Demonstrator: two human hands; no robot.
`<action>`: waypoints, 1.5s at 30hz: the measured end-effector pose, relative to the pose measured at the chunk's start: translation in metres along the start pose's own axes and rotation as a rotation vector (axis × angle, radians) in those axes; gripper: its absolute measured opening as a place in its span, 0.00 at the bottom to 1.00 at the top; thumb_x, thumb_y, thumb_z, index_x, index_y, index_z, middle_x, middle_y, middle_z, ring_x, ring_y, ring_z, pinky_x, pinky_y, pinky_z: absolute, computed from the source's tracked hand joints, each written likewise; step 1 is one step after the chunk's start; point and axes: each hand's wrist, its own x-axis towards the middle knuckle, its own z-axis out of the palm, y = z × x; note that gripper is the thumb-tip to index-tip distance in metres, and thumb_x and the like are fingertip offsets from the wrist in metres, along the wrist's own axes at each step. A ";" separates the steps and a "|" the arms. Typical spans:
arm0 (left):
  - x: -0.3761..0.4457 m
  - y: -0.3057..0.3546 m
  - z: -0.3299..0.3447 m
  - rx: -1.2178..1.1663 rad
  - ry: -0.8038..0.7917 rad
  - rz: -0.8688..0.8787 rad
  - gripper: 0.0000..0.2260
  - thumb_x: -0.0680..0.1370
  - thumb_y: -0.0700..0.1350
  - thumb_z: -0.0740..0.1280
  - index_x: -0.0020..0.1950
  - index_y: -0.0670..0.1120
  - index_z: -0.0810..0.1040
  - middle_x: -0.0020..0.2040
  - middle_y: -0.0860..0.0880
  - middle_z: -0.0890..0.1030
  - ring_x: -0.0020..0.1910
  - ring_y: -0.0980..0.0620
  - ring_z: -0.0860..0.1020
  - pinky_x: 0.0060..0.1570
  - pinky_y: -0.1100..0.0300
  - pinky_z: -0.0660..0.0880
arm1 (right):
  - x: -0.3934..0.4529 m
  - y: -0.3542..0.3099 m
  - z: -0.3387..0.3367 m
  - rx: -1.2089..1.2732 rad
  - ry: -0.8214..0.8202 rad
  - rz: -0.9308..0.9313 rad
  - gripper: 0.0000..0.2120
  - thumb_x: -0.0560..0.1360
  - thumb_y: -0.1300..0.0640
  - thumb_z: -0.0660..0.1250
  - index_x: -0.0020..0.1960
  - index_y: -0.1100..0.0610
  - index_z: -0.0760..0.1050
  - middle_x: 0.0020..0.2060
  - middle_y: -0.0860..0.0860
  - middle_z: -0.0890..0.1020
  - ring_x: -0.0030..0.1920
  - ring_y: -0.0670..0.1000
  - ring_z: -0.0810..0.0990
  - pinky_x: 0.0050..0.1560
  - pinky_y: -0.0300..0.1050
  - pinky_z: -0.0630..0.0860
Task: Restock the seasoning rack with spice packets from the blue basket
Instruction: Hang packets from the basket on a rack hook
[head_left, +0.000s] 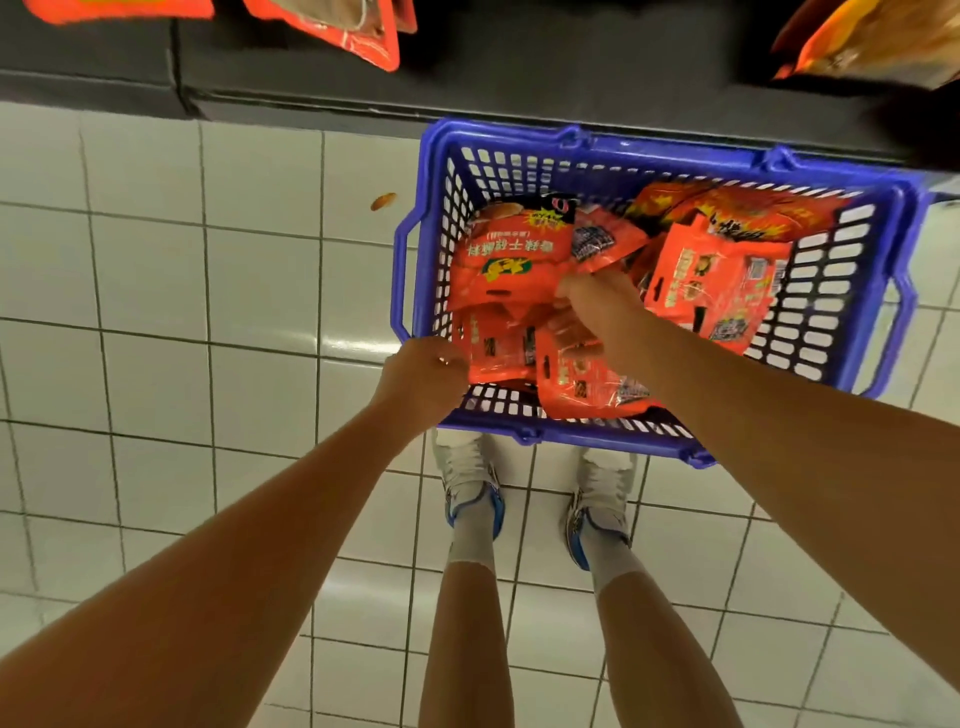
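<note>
Spice packets (524, 260), orange-red with printed labels, lie heaped in the blue basket (878, 322), which stands on the white tiled floor (208, 312) just in front of the person's two white-and-blue shoes (470, 483). From the head view, looking straight down, the right hand (597, 296) reaches into the middle of the heap, its grip clenched around one small packet (602, 244) that stands up between the fingers. The left hand (423, 371) sits at the basket's near left corner, its grip grasping a lower bunch of packets (498, 348) at their edge (these overlap the near rim). Another large packet (722, 280) leans against the basket's right side. Beyond the basket runs the dark base of the seasoning rack (467, 73), with more orange packets (343, 31) hanging at the top edge. A small orange scrap (383, 201) lies on a tile to the left.
</note>
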 end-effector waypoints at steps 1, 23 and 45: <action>0.000 0.005 0.000 -0.034 0.012 -0.007 0.12 0.81 0.41 0.62 0.59 0.38 0.81 0.56 0.38 0.83 0.57 0.38 0.81 0.59 0.42 0.78 | 0.001 -0.002 -0.004 0.009 -0.023 0.008 0.10 0.78 0.52 0.68 0.49 0.60 0.80 0.39 0.57 0.87 0.28 0.51 0.84 0.33 0.48 0.83; 0.011 0.049 -0.019 0.766 0.005 0.917 0.41 0.74 0.62 0.70 0.82 0.56 0.55 0.83 0.48 0.50 0.82 0.41 0.46 0.75 0.35 0.59 | -0.078 -0.022 -0.056 -0.398 -0.512 -0.503 0.13 0.61 0.59 0.61 0.19 0.52 0.66 0.19 0.46 0.63 0.22 0.45 0.59 0.28 0.40 0.58; -0.010 -0.017 -0.013 -0.595 0.062 0.214 0.12 0.81 0.40 0.67 0.63 0.52 0.77 0.55 0.51 0.85 0.54 0.50 0.85 0.54 0.49 0.82 | 0.032 -0.003 -0.035 -1.064 0.276 -0.791 0.27 0.73 0.55 0.69 0.72 0.51 0.72 0.65 0.56 0.79 0.65 0.61 0.76 0.66 0.56 0.74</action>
